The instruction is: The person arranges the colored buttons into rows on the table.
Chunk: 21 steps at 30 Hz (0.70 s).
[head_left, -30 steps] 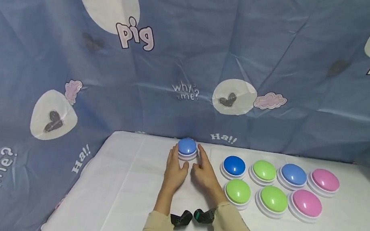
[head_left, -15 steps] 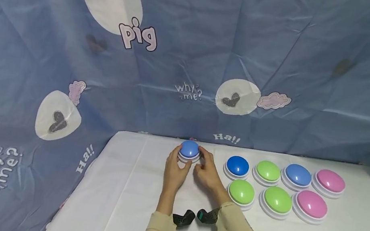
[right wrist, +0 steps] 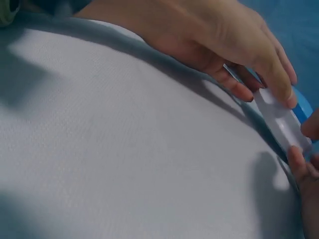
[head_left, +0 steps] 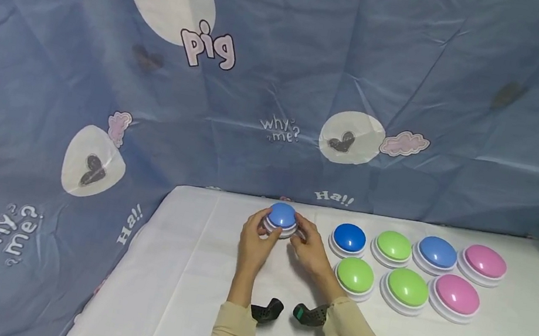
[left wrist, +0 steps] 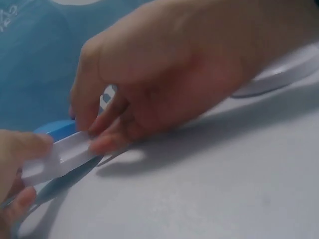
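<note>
A light blue dome push button (head_left: 282, 215) on a white round base is at the far side of the table, between both hands. My left hand (head_left: 254, 247) grips the base from the left, with the thumb along its near side. From the right, my right hand (head_left: 313, 254) pinches the opposite edge with thumb and fingers. In the left wrist view, the white base (left wrist: 62, 158) looks tilted and has a shadow beneath it. The right wrist view shows fingertips of both hands on the white rim (right wrist: 281, 122), which hides most of the blue dome.
To the right stand two rows of similar buttons: a dark blue one (head_left: 349, 238), a light blue one (head_left: 438, 252), several green ones (head_left: 407, 287) and two pink ones (head_left: 457, 294). A patterned blue cloth (head_left: 249, 159) hangs behind the white table (head_left: 198, 275).
Both hands have closed in on the light blue button and now grip its base. The whole scene has drifted slightly rightward in the head view.
</note>
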{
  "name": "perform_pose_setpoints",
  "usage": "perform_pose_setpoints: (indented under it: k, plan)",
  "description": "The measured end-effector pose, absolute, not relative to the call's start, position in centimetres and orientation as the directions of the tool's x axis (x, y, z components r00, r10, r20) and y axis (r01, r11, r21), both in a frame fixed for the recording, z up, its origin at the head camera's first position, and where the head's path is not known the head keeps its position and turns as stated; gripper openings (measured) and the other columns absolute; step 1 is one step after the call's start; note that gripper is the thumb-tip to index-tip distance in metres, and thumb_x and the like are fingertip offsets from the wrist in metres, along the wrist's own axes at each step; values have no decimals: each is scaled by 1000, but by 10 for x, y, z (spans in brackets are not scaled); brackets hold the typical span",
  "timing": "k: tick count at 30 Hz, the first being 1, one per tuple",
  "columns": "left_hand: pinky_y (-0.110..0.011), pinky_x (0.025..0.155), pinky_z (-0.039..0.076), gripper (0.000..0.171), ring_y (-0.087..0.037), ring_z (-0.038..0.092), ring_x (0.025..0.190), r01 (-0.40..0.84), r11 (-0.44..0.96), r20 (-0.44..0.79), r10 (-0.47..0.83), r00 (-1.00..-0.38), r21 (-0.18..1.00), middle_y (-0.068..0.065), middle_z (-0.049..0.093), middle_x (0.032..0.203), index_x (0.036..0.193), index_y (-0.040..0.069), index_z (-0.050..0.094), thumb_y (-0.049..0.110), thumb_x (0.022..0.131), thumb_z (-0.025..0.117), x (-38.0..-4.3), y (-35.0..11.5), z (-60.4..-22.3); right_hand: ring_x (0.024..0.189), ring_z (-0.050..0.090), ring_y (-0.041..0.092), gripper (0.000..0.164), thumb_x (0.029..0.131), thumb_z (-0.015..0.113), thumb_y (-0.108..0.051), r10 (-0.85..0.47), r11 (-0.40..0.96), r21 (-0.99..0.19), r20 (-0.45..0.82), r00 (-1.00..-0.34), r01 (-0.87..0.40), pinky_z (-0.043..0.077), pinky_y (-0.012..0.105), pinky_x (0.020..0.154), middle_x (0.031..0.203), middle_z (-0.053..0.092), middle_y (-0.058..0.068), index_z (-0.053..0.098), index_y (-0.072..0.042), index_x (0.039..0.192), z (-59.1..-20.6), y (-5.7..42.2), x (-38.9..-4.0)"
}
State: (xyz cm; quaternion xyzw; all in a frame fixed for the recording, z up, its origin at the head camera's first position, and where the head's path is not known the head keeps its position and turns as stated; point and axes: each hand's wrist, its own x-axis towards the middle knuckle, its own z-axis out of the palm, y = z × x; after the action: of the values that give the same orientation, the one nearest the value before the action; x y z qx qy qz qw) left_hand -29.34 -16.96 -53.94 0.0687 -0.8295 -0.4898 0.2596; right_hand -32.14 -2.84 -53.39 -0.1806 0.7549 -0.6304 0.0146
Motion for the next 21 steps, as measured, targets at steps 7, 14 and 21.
perform_pose_setpoints:
  k: [7,14,21]
  plan:
    - [-27,98,49,59,-23,49,125,226,401,350,-270,-897,888,-6,52,135,130,18,56,13,76,78,-292,-167,-536,129,47,34,53,87,54,6,-247,168,-940,251,-936,-296,47,46,100,140,48,21,47,-7,138,-532,-15,-316]
    - [-43,100,48,57,-32,49,123,257,229,299,-171,-939,939,-18,54,130,131,6,54,7,78,75,-276,-166,-503,124,44,36,50,86,58,2,-249,229,-862,398,-883,-453,49,48,95,140,47,18,48,-5,135,-514,-4,-299]
    - [-46,99,48,58,-31,48,122,298,163,311,-63,-948,941,-15,52,134,133,5,52,8,80,74,-274,-161,-487,132,37,32,48,90,61,-8,-260,214,-838,446,-856,-501,47,52,97,146,36,19,45,-11,136,-503,15,-287]
